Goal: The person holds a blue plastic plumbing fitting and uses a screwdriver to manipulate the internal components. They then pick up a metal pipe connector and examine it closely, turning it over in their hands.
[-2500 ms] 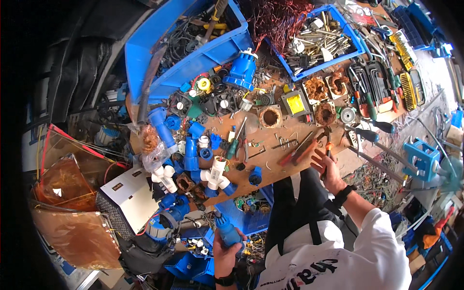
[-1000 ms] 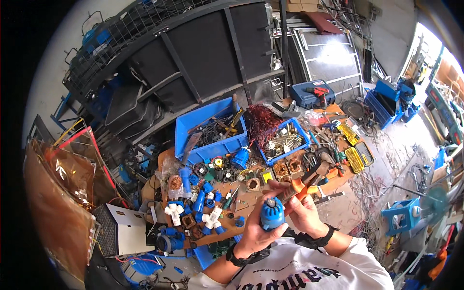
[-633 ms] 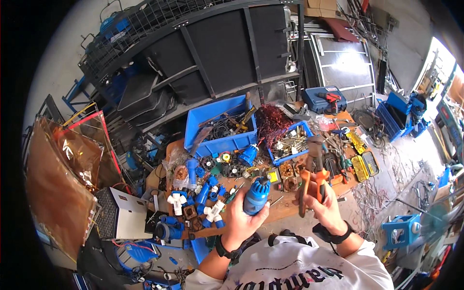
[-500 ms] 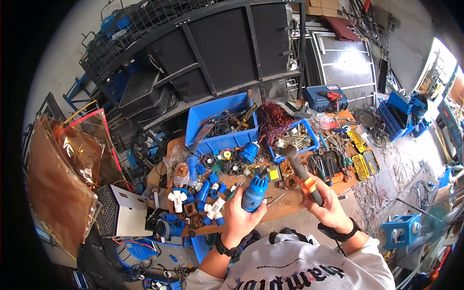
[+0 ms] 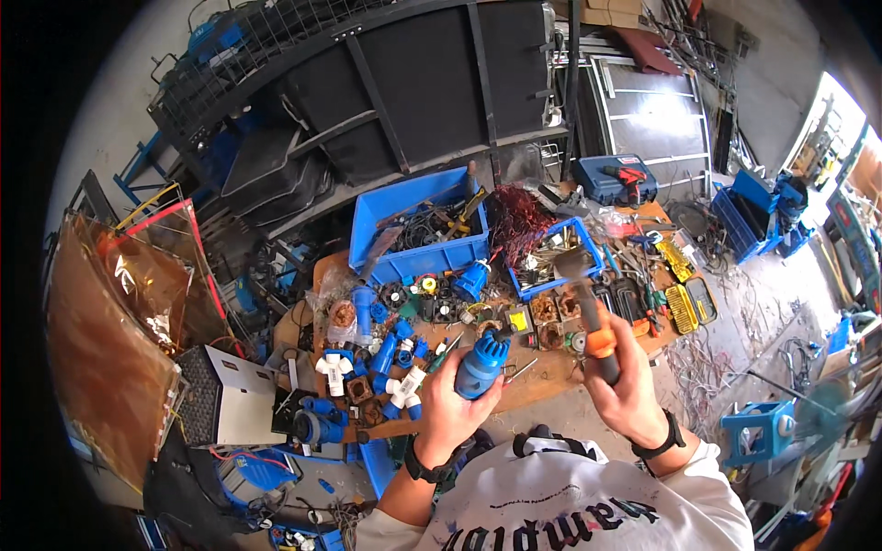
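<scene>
Closed around a blue industrial plug (image 5: 481,365) with a slotted collar at its upper end, my left hand (image 5: 447,409) is over the front edge of the wooden table (image 5: 542,375). My right hand (image 5: 632,393) grips a hammer (image 5: 602,342) by its orange and black handle. The hammer's head points up and away, smeared by motion. Plug and hammer are apart. Left of the plug, white T-shaped fittings (image 5: 401,389) with blue ends and blue connector parts (image 5: 384,354) lie on the table.
At the back stands a blue crate (image 5: 418,261) of cables and tools, beside tangled dark red wire (image 5: 522,223). A shallow blue tray (image 5: 593,246) holds metal pieces. Pliers and other hand tools lie right, near a yellow bit case (image 5: 684,312). A blue stool (image 5: 759,432) stands on the floor.
The hammer has swung more upright and moved slightly right with my right hand. My left hand and the plug have shifted only a little in the picture, and the whole view has moved slightly.
</scene>
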